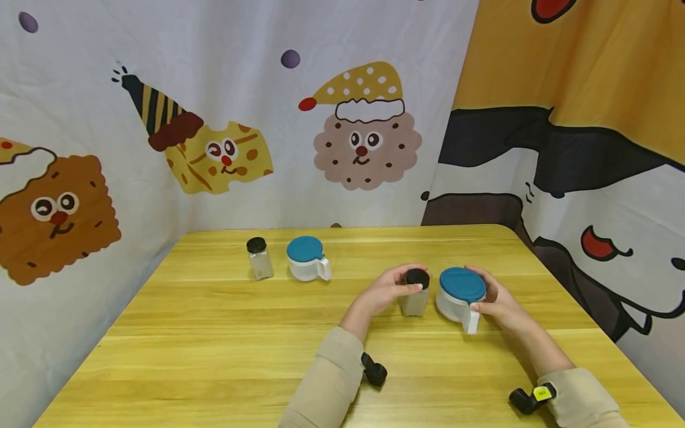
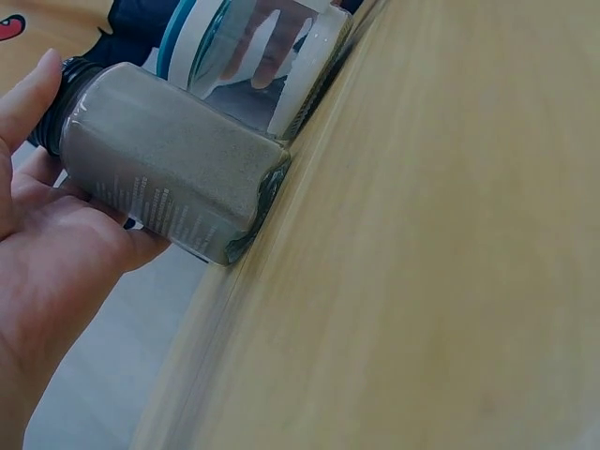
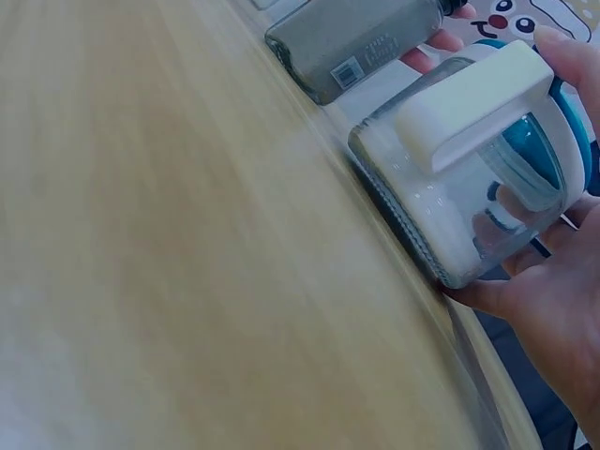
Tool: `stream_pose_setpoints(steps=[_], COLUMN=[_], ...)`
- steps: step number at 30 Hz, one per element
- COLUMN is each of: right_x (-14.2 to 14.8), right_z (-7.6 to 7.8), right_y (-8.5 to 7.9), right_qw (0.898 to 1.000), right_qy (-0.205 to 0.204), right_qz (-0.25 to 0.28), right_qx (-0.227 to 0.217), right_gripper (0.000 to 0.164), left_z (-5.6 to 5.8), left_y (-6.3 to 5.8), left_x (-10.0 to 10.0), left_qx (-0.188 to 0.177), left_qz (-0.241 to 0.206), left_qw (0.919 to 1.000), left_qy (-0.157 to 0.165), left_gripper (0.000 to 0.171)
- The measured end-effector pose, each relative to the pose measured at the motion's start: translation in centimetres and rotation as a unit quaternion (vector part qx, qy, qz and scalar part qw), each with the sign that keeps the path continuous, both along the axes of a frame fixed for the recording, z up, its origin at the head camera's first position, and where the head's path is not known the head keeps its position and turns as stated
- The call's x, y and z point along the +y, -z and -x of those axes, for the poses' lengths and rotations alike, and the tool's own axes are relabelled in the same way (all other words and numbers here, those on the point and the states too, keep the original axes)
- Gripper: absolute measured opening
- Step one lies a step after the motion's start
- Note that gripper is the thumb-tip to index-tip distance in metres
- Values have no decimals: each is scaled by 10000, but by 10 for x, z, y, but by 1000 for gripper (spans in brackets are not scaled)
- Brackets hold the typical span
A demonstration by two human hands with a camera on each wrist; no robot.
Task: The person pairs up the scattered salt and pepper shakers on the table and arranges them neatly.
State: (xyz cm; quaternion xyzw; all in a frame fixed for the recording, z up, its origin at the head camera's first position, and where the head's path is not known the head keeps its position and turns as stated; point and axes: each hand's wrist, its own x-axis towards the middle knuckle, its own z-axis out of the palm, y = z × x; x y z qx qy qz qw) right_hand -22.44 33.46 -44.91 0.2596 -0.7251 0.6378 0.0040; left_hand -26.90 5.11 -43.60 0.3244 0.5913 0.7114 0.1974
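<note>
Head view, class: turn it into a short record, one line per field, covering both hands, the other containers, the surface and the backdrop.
Left hand: grips near black-lidded jar, upright
Right hand: grips near blue-lidded pot, lid on
Other containers: far black-lidded jar standing left of far blue-lidded pot
Surface: wood-grain table
Backdrop: cloth printed with cartoon faces

No legible txt. Jar point(image 2: 169, 150) w/ tiny print point(image 2: 155, 202) (9 o'clock, L-wrist view) & barcode point(image 3: 347, 72) (12 o'clock, R-wrist view); R-wrist cam point(image 1: 524, 402) w/ yellow label point(image 1: 542, 393) (4 o'clock, head view), unreadable.
</note>
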Motion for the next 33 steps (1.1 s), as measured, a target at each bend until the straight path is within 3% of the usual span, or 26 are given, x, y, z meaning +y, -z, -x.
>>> stream_pose_setpoints(steps=[15, 21, 26, 33], right_x=[5, 6, 7, 8], right_z=[1, 2, 2, 3], right_y=[-2, 1, 1, 2], right_qw=[9989, 9973, 9965, 9970], right_qy=[-412, -609, -644, -575], right_qz=[-32, -23, 18, -132], right_qx=[-218, -402, -525, -503], right_gripper=[79, 80, 84, 86], left_z=[-1, -1, 0, 0], left_y=[-1, -1, -1, 0], left_x=[0, -1, -1, -3], left_qx=[-107, -111, -193, -143], left_qz=[122, 47, -50, 37], left_qw=[9998, 9999, 9998, 9999], left_qy=[-99, 4, 72, -75], left_gripper=[43, 45, 46, 48])
